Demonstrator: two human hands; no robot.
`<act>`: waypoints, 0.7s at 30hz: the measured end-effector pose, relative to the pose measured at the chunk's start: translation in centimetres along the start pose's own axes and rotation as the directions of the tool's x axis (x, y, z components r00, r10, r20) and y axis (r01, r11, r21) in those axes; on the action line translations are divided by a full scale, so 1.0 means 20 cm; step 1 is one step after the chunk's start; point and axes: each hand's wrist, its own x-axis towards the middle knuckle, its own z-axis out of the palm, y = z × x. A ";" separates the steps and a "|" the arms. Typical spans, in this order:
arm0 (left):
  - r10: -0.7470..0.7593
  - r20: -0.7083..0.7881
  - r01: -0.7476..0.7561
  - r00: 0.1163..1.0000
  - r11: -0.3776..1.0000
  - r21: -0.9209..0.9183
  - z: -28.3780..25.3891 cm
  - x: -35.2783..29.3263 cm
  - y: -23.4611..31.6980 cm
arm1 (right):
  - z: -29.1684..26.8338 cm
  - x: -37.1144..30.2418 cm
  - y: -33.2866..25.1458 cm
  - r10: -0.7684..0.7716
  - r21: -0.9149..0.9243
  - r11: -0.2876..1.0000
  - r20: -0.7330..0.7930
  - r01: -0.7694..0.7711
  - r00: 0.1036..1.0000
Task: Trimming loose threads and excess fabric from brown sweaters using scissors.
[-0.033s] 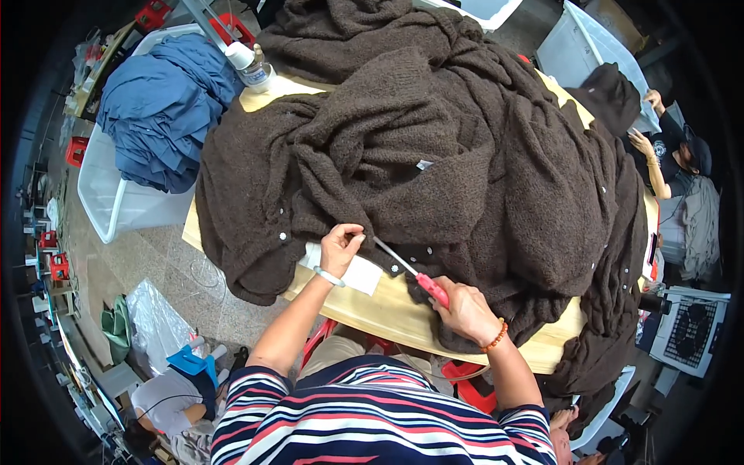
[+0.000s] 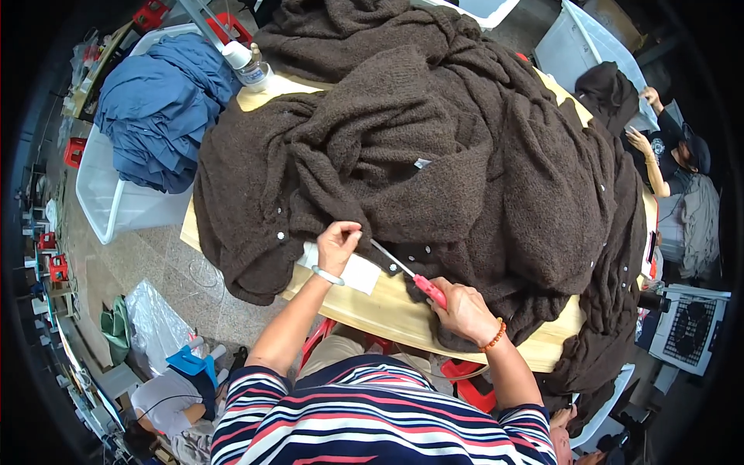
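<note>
Dark brown knit garments point(image 2: 418, 205) lie heaped over the table in front of me, with small white buttons along some edges. At the near edge of the heap my left hand point(image 2: 335, 249) is closed in a pinch against the knit; what lies between its fingertips is too small to make out. My right hand point(image 2: 463, 311) is wrapped round the red handle of a tool point(image 2: 428, 291) with a long, thin metal shaft. Its tip points up and left, close to my left fingertips, over the brown knit. A white sheet point(image 2: 358, 274) lies beneath my left wrist.
A white tub point(image 2: 97, 194) heaped with blue cloth point(image 2: 159, 108) stands left of the wooden table point(image 2: 372, 316). A clear bottle with a white cap point(image 2: 249, 68) is at the table's far left. At the far right, a person point(image 2: 674, 155) handles dark cloth by another tub point(image 2: 570, 46).
</note>
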 end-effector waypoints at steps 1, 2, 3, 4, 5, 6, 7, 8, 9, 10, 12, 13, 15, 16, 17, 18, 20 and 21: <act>0.094 -0.008 -0.093 0.996 0.995 0.047 -0.01 0.04 0.04 | 0.00 -0.01 0.01 0.013 0.003 1.000 0.002 -0.013 1.000; 0.213 -0.005 -0.210 0.977 0.971 0.117 -0.04 0.11 0.15 | -0.01 -0.02 0.02 0.019 0.018 1.000 -0.024 -0.018 1.000; 0.501 0.058 -0.466 0.864 0.750 0.469 -0.09 0.20 0.35 | -0.02 -0.03 0.03 0.027 0.033 0.999 -0.049 -0.026 0.998; 0.517 -0.062 -0.404 0.854 0.734 0.546 -0.18 0.27 0.48 | -0.06 -0.04 0.00 0.049 0.022 0.999 -0.069 -0.048 0.996; 0.538 -0.199 -0.370 0.819 0.761 0.533 -0.30 0.34 0.58 | -0.07 -0.05 0.00 0.075 0.034 0.997 -0.101 -0.072 0.992; 0.499 -0.373 -0.354 0.782 0.849 0.391 -0.43 0.42 0.64 | -0.07 -0.05 0.01 0.091 0.068 0.994 -0.121 -0.083 0.988; 0.463 -0.407 -0.375 0.787 0.884 0.279 -0.64 0.51 0.65 | -0.08 -0.05 0.04 0.100 0.100 0.991 -0.144 -0.086 0.985; 0.462 -0.472 -0.420 0.751 0.885 0.198 -0.68 0.54 0.69 | -0.08 -0.05 0.07 0.131 0.119 0.986 -0.128 -0.116 0.983; 0.401 -0.540 -0.401 0.740 0.908 0.123 -0.69 0.54 0.70 | -0.08 -0.06 0.09 0.118 0.121 0.987 -0.133 -0.102 0.984; 0.345 -0.601 -0.348 0.721 0.930 0.117 -0.69 0.52 0.68 | -0.07 -0.06 0.11 0.129 0.124 0.986 -0.137 -0.112 0.982; 0.098 -0.693 -0.213 0.714 0.974 -0.081 -0.62 0.42 0.62 | -0.05 -0.08 0.11 0.124 0.116 0.987 -0.133 -0.109 0.983; -0.037 -0.693 -0.120 0.720 0.977 -0.177 -0.61 0.38 0.53 | -0.05 -0.08 0.09 0.108 0.115 0.989 -0.137 -0.093 0.985; -0.508 -0.429 0.252 0.747 0.814 -0.524 -0.62 0.28 0.32 | -0.04 -0.07 0.08 0.102 0.085 0.992 -0.097 -0.093 0.990; -0.426 -0.414 0.111 0.804 0.792 -0.600 -0.51 0.24 0.26 | -0.04 -0.07 0.06 0.081 0.057 0.996 -0.105 -0.075 0.991; -0.360 -0.229 0.151 0.904 0.771 -0.619 -0.32 0.22 0.34 | -0.05 -0.06 0.08 0.096 0.054 0.994 -0.111 -0.091 0.989; -0.325 -0.144 0.196 0.935 0.810 -0.553 -0.22 0.20 0.37 | -0.07 -0.06 0.07 0.085 0.095 0.993 -0.133 -0.073 0.988; -0.151 0.167 0.171 0.974 0.979 -0.114 -0.01 0.09 0.42 | -0.09 -0.07 0.08 0.095 0.154 0.986 -0.164 -0.069 0.982; -0.212 0.366 0.247 0.906 0.968 -0.051 0.05 0.05 0.41 | -0.11 -0.07 0.06 0.096 0.147 0.987 -0.157 -0.073 0.983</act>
